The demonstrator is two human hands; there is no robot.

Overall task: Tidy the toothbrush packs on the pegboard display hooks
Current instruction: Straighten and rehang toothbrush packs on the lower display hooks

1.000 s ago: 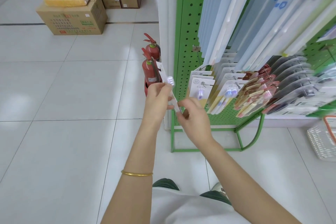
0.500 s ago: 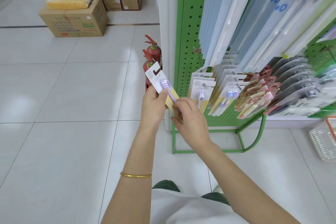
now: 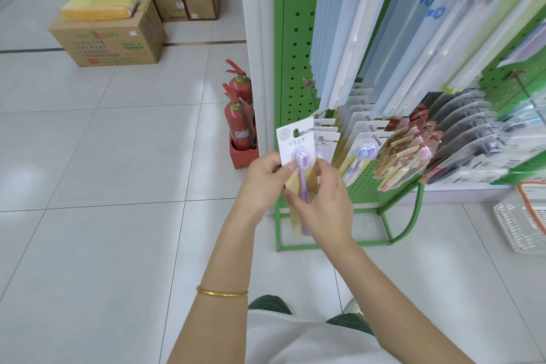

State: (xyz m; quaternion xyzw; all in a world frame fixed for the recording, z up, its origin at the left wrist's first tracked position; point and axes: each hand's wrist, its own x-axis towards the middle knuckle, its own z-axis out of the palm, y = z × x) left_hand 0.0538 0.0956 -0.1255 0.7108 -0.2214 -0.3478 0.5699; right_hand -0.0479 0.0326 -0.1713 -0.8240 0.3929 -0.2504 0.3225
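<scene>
White floor tiles [image 3: 103, 156] spread away to the left of the green pegboard [image 3: 291, 38]. Cardboard boxes [image 3: 112, 41] stood well beyond it, and two red fire extinguishers [image 3: 239, 127] sat just beside its left edge.

I held one toothbrush pack [image 3: 291, 145] in front of the pegboard's lower left corner. It was upright, face towards me, and on no hook, with its hang-hole at the top. My left hand [image 3: 263, 180] pinched the card's left edge, thumb on the front beside the purple brush head and fingers behind. My right hand [image 3: 322, 201] curled round the lower half of the pack, thumb raised along its right edge.

Just behind the pack, low on the pegboard, a row of matching packs [image 3: 326, 139] hung on a hook, its metal tip showing at the front card.

I judged the step in hand to be hanging this pack on that row. To do it well, the card had to stay face-out and level. The left hand should steer the hole onto the hook tip while the right carried the bottom. Then the pack should slide straight back, without creasing the card or shoving its neighbours askew. Long blue-and-white packs [image 3: 339, 38] hung higher on the pegboard and overlapped the back of the row, so a low, frontal approach looked safest.
</scene>
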